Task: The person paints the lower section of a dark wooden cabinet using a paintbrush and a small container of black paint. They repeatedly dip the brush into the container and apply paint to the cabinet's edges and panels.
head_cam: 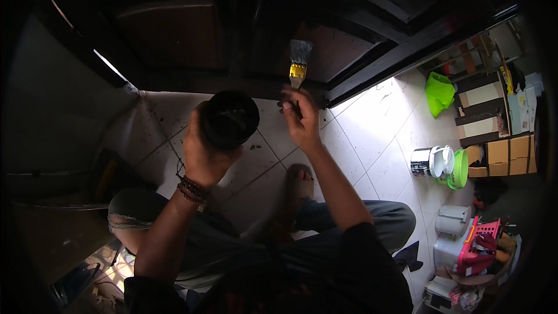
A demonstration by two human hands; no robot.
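Note:
My left hand (205, 157) is wrapped around a dark, round paint container (230, 118), its mouth turned up towards me; what is inside is too dark to make out clearly. A flat paintbrush (298, 69) with a yellow metal ferrule is held by the handle in my right hand (301, 115), bristles pointing away from me. Beyond both hands stands a dark, glossy panelled door (244, 65). Its lower recessed panels (172, 37) look brown and duller than the black frame around them. The brush overlaps the right-hand panel in view; whether the bristles touch it I cannot tell.
White floor tiles (270, 139) with dark specks lie under my hands, beside my bare foot (305, 179). To the right are a paint bucket (425, 162), a green bucket (458, 169), a green plastic bag (439, 93), cardboard boxes (501, 157) and a pink basket (473, 244).

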